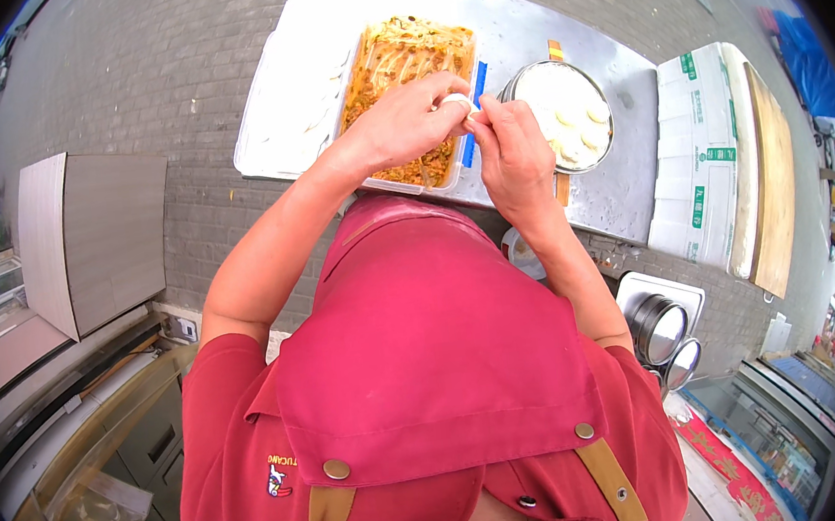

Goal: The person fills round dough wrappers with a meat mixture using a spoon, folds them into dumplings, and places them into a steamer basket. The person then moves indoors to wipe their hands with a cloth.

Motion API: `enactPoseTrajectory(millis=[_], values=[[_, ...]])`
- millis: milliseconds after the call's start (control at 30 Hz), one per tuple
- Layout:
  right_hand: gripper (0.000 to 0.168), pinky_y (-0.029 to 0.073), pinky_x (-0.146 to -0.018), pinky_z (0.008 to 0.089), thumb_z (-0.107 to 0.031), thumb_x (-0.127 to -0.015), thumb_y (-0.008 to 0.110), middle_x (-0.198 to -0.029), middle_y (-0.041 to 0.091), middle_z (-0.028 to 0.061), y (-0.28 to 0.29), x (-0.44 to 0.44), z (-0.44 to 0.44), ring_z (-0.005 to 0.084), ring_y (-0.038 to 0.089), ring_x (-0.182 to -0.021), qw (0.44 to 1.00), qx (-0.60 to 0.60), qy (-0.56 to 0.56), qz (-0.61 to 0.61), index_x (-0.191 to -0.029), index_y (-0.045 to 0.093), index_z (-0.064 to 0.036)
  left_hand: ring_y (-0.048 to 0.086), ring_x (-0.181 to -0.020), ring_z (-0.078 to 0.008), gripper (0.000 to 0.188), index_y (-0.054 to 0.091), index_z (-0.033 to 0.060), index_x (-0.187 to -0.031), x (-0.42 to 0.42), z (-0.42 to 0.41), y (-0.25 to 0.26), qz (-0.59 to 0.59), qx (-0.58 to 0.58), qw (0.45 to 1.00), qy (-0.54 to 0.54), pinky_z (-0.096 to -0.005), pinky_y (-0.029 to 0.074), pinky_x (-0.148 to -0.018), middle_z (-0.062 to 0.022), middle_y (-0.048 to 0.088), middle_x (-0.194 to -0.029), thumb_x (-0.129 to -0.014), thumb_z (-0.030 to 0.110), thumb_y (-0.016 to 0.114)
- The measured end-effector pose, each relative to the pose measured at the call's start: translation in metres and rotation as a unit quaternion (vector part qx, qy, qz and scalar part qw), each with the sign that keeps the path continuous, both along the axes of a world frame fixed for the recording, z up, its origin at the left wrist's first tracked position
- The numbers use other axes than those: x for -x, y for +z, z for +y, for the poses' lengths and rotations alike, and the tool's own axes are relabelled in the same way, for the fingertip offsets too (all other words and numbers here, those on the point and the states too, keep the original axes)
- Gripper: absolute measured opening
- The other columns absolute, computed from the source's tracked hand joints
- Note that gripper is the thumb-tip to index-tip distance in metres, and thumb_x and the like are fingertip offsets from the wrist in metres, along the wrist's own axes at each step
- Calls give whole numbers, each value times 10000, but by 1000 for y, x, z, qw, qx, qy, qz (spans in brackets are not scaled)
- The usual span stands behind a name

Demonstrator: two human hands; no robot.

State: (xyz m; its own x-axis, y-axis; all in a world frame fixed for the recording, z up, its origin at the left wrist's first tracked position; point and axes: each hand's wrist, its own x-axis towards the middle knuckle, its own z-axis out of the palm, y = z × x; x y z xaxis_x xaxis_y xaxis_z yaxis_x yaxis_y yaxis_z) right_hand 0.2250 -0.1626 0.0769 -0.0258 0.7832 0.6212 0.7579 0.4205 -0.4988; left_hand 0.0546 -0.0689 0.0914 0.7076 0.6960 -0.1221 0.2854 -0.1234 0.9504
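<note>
My left hand (415, 119) holds a small white piece of dough (456, 100), possibly a filled dumpling, above the right side of a plastic tub. With bent fingers, my right hand (518, 151) pinches the dough's near edge, so the fingertips of both hands meet there. Orange-brown minced filling (416, 46) coats the clear rectangular tub (410, 186), and my left hand and forearm hide part of it. Right of the hands, a round metal steamer tray (612, 140) carries several pale dumplings (568, 118). Left of the tub lies a white tray (255, 144) with pale, overexposed shapes on it.
The metal table (608, 201) ends at my apron (421, 298). A white foam box (694, 158) with green tape and a wooden board (768, 181) stand at its right end. Stacked round metal pans (659, 327) sit lower right. A grey cabinet (113, 229) stands left.
</note>
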Motion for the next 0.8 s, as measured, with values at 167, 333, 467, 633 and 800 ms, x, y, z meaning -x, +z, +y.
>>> enactPoseTrajectory(millis=[167,333,467,633,800], values=[[446,581,-702,326,80,-887,728,-980,658,121,-2,4,5,208,671,-800,999,-17,-12,30,-1309,599,20,694,-909,-218,370,652,49,-1304,-1,0,-2,38,-131,991,1,-338,549,-840,-101,741,-1043,-1037,269,523],[469,582,-706,327,83,-892,724,-995,654,121,-3,2,4,213,666,-804,999,-35,5,37,-1335,585,15,703,-913,-236,403,640,39,-1320,1,4,8,56,-123,991,16,-350,541,-848,-132,737,-1014,-1002,273,558],[467,583,-711,331,84,-900,719,-1013,657,132,2,2,1,217,667,-806,1000,-26,5,1,-1341,582,15,689,-865,-248,406,657,29,-1299,4,1,14,55,-76,995,36,-347,537,-832,-139,730,-971,-970,251,570],[459,586,-704,330,93,-907,707,-1011,656,138,3,7,10,215,674,-808,998,-66,-4,4,-1342,581,21,694,-869,-256,399,681,14,-1258,2,2,29,93,-175,980,12,-346,540,-833,-132,727,-930,-966,266,577],[486,582,-705,340,79,-892,712,-1024,651,139,-4,7,10,253,683,-825,998,-15,-16,64,-1353,571,10,690,-1001,-214,470,656,8,-1304,3,-2,-5,-52,-88,993,65,-363,552,-879,-109,729,-1079,-1084,339,405]])
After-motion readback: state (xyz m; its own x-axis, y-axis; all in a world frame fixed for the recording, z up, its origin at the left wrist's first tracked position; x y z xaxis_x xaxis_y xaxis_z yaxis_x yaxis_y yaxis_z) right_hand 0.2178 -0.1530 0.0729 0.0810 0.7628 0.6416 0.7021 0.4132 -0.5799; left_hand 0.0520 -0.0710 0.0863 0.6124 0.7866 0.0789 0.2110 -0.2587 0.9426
